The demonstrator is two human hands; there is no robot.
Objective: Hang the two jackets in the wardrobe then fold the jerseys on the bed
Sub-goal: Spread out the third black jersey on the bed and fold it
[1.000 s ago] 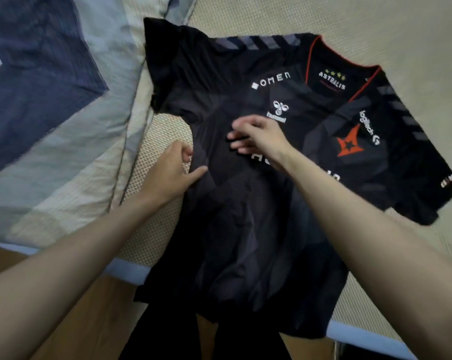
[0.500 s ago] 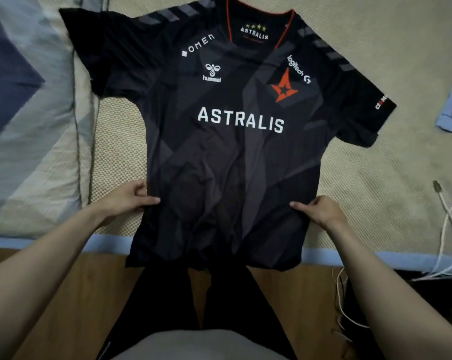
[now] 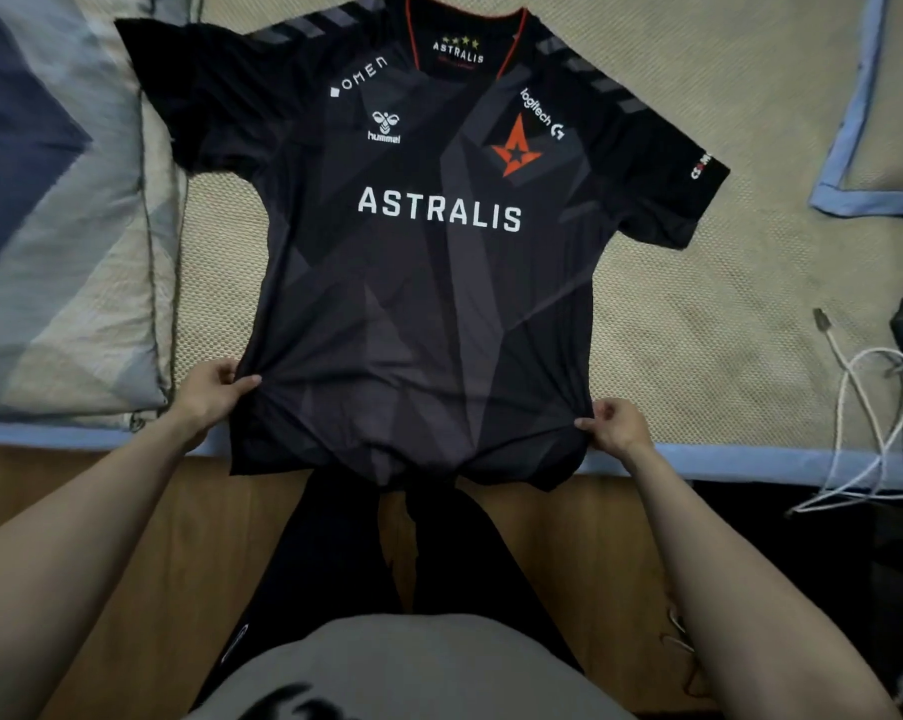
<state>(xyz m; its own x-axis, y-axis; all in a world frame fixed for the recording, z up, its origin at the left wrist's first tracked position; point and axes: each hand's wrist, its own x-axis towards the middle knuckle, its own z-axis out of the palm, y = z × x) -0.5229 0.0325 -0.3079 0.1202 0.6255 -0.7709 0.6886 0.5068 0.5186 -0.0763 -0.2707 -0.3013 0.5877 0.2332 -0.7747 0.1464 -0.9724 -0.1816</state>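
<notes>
Both hands, left hand (image 3: 211, 394) and right hand (image 3: 615, 427), are pinching the black printed jersey (image 3: 428, 283); its hem is hanging off the bed (image 3: 699, 324) and could slide down.

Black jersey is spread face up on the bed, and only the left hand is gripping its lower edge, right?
Not quite. In the head view both hands pinch the black jersey near its hem: the left hand and the right hand. It does lie face up on the bed.

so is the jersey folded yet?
No, the jersey lies spread flat, front up, both sleeves out, left hand and right hand pinching its sides.
</notes>
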